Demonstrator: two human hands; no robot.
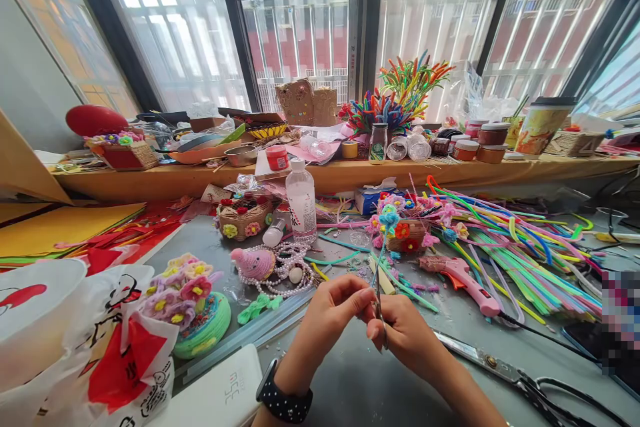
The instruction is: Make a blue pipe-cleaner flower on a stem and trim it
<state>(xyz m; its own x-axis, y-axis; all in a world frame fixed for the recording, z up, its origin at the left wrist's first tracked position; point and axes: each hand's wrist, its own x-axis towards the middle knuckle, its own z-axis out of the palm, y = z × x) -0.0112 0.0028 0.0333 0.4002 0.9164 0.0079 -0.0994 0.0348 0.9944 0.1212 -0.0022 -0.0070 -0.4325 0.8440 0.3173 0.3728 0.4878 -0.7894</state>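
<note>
My left hand (334,313) and my right hand (406,332) meet over the grey table (360,380), fingers pinched together. Between them stands a thin stem (381,280) that rises to a small blue pipe-cleaner flower (389,219). Both hands pinch the stem's lower part, and the stem's end pokes out below the fingers. A dark dotted watch (283,400) is on my left wrist.
A pink glue gun (463,278), scissors (505,368) and a heap of coloured pipe cleaners (520,247) lie to the right. A clear bottle (301,200), flower baskets (244,217), a pearl string (285,265) and a green flower pot (200,317) sit ahead and left. A wooden shelf (350,173) runs along the window.
</note>
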